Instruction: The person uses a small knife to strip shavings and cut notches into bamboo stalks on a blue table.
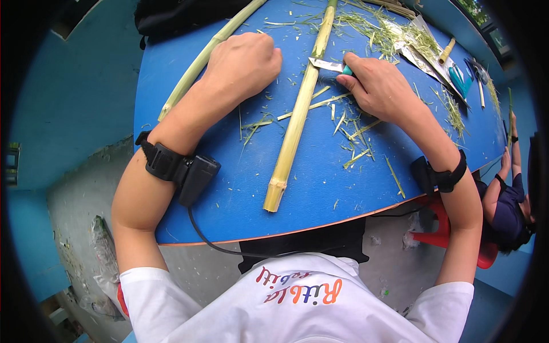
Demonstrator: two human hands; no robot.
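Observation:
A pale green-yellow bamboo stalk (293,128) lies lengthwise on the blue table, with a node near its close end. My right hand (382,87) is closed round the teal handle of a knife (329,65). The knife's flat blade lies across the stalk's upper part, where the green skin meets paler wood. To the left of the stalk, my left hand (243,64) makes a fist, apart from the stalk; nothing sticks out of it, and its palm side is hidden. A second bamboo stalk (191,74) runs beside that hand, partly covered by it.
Green shavings (366,31) litter the blue table (223,188), thickest at the far right. Teal-handled scissors (459,80) and a short bamboo piece (447,50) lie there. A black bag (171,16) sits far left. Another person (506,197) works at the right, near a red chair (437,231).

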